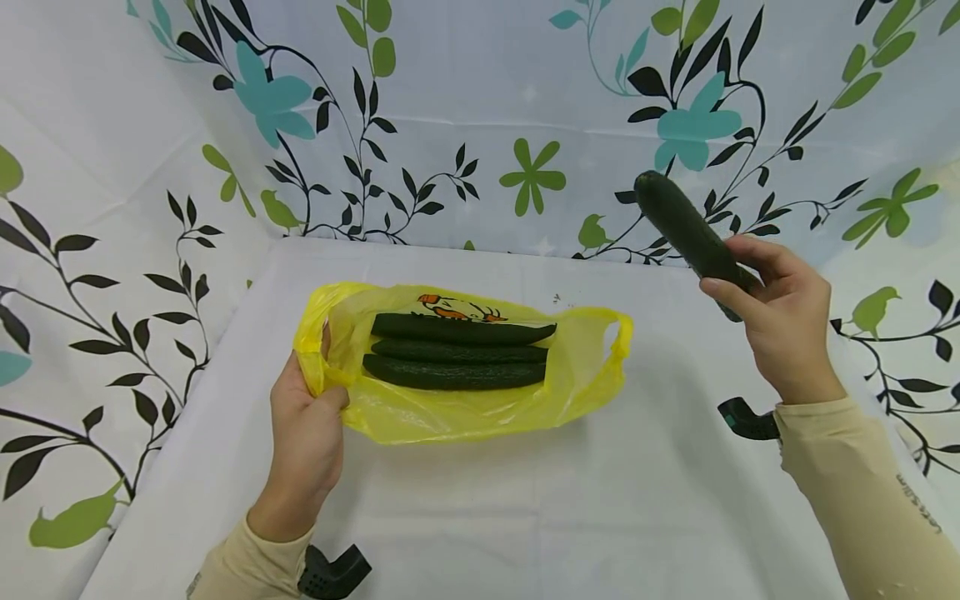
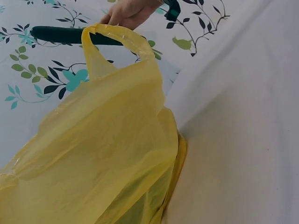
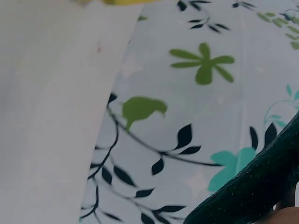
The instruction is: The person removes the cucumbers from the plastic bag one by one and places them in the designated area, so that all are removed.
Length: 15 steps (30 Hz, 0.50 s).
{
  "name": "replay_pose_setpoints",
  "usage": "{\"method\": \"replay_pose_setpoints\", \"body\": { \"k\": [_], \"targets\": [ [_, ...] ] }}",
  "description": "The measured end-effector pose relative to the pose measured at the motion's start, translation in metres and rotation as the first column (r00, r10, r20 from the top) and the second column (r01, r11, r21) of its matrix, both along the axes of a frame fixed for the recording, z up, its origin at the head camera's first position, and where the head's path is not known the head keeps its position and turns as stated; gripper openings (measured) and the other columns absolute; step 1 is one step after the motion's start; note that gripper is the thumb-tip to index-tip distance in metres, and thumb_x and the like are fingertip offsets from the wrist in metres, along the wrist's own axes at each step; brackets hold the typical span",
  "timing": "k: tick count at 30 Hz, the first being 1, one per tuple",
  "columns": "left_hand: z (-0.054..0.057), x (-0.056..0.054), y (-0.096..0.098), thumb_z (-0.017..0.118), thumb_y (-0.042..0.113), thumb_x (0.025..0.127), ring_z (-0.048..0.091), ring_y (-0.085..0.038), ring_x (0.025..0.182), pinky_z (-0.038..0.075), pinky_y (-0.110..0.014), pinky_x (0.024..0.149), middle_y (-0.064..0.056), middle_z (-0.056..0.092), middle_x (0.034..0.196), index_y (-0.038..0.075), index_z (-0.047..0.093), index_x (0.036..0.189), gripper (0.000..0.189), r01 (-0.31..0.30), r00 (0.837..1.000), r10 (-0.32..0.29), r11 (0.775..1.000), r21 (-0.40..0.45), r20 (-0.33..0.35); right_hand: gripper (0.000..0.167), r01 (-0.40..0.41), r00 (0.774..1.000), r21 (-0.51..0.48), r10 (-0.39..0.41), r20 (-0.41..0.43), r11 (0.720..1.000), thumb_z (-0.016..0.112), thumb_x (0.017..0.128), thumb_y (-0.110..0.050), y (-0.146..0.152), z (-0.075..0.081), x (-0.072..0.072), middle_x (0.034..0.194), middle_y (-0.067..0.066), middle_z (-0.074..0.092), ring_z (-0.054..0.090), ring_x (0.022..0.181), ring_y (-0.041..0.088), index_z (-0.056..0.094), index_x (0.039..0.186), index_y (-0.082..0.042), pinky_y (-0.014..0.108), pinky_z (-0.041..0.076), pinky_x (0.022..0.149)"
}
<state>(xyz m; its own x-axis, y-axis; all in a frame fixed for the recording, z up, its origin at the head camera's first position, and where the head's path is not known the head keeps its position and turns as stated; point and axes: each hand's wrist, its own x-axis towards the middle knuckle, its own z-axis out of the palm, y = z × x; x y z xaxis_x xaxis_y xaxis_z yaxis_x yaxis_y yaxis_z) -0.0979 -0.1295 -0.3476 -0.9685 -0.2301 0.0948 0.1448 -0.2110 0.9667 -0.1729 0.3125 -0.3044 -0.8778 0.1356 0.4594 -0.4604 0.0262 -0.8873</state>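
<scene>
My left hand [image 1: 309, 425] grips the left side of a yellow plastic bag [image 1: 465, 417], whose mouth faces up. Inside the bag lie three dark green cucumbers [image 1: 457, 372] side by side. Up at the right, my right hand [image 1: 787, 312] holds another cucumber [image 1: 690, 229] by its lower end, thumb and fingers around it, tilted up to the left. That cucumber [image 3: 252, 186] fills the lower right corner of the right wrist view. In the left wrist view the bag [image 2: 107, 140] hides its contents, and the right hand [image 2: 133, 11] shows behind the bag's handle.
A white cloth covers the table [image 1: 525, 517]. Behind and beside it hangs a curtain [image 1: 465, 108] printed with leaves, flowers and birds. Each wrist carries a black device [image 1: 333, 572]. The bag's free handle loop [image 1: 618, 342] stands out toward the right.
</scene>
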Motion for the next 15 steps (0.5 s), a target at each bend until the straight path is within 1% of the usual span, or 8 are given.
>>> {"method": "replay_pose_setpoints", "body": {
  "k": [4,6,8,11,12,15],
  "targets": [
    [0.0,0.0,0.0,0.027,-0.027,0.079,0.042,-0.027,0.132,0.046,-0.027,0.101,-0.011,0.041,0.145,0.0,0.035,0.15,0.077,-0.002,1.0,0.002,1.0,-0.001,0.003,0.05,0.022,1.0,0.11,-0.024,0.019,0.994,0.073,0.078,0.022,0.012,-0.011,-0.003,0.125,0.017,0.059,0.061,0.111,0.024,0.064,0.125,0.008,0.02,0.051,0.09],
    [0.0,0.0,0.0,0.028,-0.027,0.078,0.043,-0.027,0.131,0.046,-0.028,0.101,-0.011,0.041,0.145,0.0,0.035,0.15,0.077,-0.004,1.0,0.004,1.0,0.0,0.005,0.051,0.058,0.997,0.204,-0.066,0.029,0.977,0.073,0.078,0.02,0.019,-0.016,-0.004,0.124,0.015,0.06,0.061,0.11,0.021,0.064,0.126,0.007,0.018,0.05,0.089],
    [-0.001,-0.001,0.001,0.028,-0.027,0.078,0.043,-0.028,0.131,0.046,-0.027,0.1,-0.011,0.041,0.144,-0.001,0.036,0.149,0.077,-0.006,1.0,0.006,1.0,0.002,0.006,0.051,0.1,0.992,0.304,-0.118,0.041,0.947,0.074,0.079,0.018,0.025,-0.022,-0.006,0.124,0.012,0.06,0.061,0.109,0.018,0.064,0.128,0.005,0.016,0.049,0.089],
    [-0.001,-0.001,0.001,0.028,-0.028,0.078,0.043,-0.028,0.13,0.047,-0.027,0.099,-0.012,0.042,0.143,-0.001,0.037,0.148,0.076,-0.006,1.0,0.006,1.0,0.005,0.004,0.051,0.15,0.979,0.439,-0.195,0.06,0.886,0.076,0.082,0.012,0.035,-0.031,-0.009,0.125,0.007,0.061,0.061,0.107,0.013,0.064,0.13,0.0,0.013,0.048,0.087],
    [-0.001,-0.001,0.001,0.028,-0.028,0.078,0.043,-0.028,0.131,0.047,-0.027,0.099,-0.012,0.042,0.143,-0.001,0.037,0.148,0.076,-0.006,1.0,0.006,1.0,0.005,0.003,0.052,0.159,0.974,0.474,-0.216,0.068,0.866,0.077,0.082,0.01,0.038,-0.035,-0.01,0.125,0.005,0.06,0.061,0.107,0.012,0.064,0.131,-0.001,0.012,0.048,0.087],
    [-0.001,-0.001,0.001,0.027,-0.028,0.078,0.043,-0.029,0.131,0.047,-0.027,0.098,-0.012,0.042,0.143,-0.001,0.037,0.148,0.076,-0.007,1.0,0.007,1.0,0.004,-0.001,0.052,0.158,0.96,0.553,-0.258,0.108,0.818,0.078,0.084,0.002,0.049,-0.046,-0.015,0.125,0.002,0.06,0.06,0.104,0.009,0.064,0.133,-0.006,0.009,0.047,0.085]
  ]
}}
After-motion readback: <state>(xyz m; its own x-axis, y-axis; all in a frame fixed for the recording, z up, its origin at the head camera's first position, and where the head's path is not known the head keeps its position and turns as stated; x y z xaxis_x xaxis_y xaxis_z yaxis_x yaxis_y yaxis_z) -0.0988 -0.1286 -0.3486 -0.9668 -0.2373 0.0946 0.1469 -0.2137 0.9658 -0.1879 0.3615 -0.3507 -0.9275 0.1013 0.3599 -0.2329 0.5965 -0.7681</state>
